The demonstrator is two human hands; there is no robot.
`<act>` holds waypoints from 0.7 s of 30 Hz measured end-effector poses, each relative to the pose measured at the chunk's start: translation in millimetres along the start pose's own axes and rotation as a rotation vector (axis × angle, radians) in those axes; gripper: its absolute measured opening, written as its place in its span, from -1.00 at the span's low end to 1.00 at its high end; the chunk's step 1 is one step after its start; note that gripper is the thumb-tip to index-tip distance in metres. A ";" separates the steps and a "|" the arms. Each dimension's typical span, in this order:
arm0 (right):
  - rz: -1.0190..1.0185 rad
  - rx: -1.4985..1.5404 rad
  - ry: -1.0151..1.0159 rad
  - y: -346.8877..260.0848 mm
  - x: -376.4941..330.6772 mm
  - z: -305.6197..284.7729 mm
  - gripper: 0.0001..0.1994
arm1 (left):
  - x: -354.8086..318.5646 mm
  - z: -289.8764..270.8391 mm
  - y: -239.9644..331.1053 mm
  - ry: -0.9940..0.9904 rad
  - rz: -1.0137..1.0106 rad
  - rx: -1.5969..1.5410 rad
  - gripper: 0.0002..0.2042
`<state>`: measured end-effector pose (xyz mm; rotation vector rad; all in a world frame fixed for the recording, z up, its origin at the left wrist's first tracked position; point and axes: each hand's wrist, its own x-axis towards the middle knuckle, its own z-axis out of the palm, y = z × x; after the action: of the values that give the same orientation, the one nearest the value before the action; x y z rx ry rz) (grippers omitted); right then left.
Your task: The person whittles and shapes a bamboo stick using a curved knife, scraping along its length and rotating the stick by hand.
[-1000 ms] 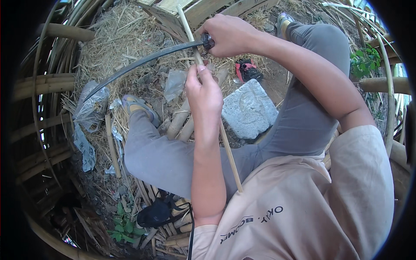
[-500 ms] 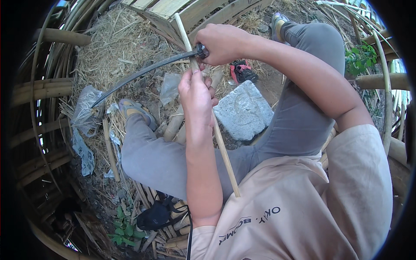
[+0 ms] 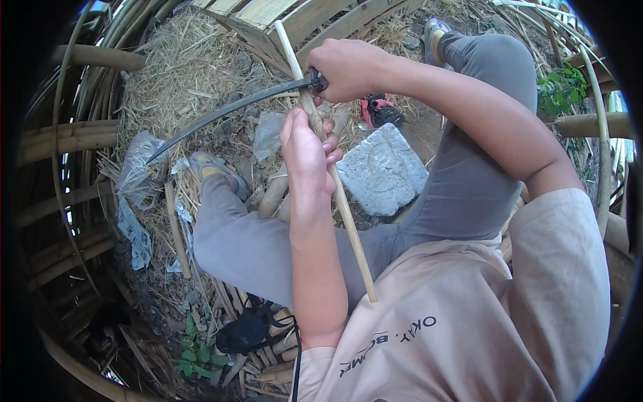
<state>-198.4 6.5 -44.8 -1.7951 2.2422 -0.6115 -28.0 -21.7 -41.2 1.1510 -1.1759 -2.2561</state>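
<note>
A long pale wooden stick, which looks like a bamboo strip, runs from beside the crate at the top down to my shirt. Around its upper middle my left hand is closed, the thumb lying along it. My right hand is closed on the dark handle of a long curved knife. The blade crosses the stick just above my left hand, near the handle end, and its tip reaches out to the left. Fingers of the right hand hide most of the handle.
A slatted wooden crate stands at the far side. Between my legs lies a grey stone block, with a red and black item behind it. Plastic bags and straw cover the ground to the left. A black pouch lies near my left elbow.
The whole view has shifted slightly, so everything sits a little further right. My left hand's thumb and fingers have changed position a little on the stick. The blade still crosses it.
</note>
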 end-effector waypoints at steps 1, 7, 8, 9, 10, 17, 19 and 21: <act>-0.006 0.012 -0.029 -0.9 0.1 -1.5 -0.85 | 0.8 0.7 -0.6 0.002 0.001 0.034 -0.71; -0.028 0.018 -0.017 -2.8 0.5 1.2 -0.79 | 2.0 -1.3 -2.3 0.008 0.024 0.079 -0.76; -0.035 0.024 -0.014 -2.4 -0.5 0.2 -0.77 | 2.1 -0.8 -2.5 0.001 0.026 0.082 -0.77; -0.032 0.023 -0.013 -2.2 -1.2 -1.0 -0.77 | 2.4 -0.1 -2.8 -0.001 0.024 0.083 -0.77; -0.029 0.024 -0.025 -2.2 -1.7 -2.7 -0.76 | 2.9 0.6 -3.2 0.002 0.023 0.085 -0.76; -0.025 -0.012 -0.018 -4.7 -4.4 -6.2 -0.74 | 0.1 5.1 -1.9 0.049 0.026 0.152 -0.80; -0.025 -0.020 -0.020 -1.9 -0.8 -3.8 -0.74 | 0.5 4.9 -1.6 0.054 0.012 0.113 -0.81; -0.023 -0.030 -0.022 -2.9 0.5 -4.2 -0.74 | 0.3 4.1 0.1 0.056 -0.001 0.072 -0.81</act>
<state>-197.7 6.3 -39.6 -1.8355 2.2307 -0.5624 -31.5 -19.8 -39.9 1.2339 -1.2441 -2.1837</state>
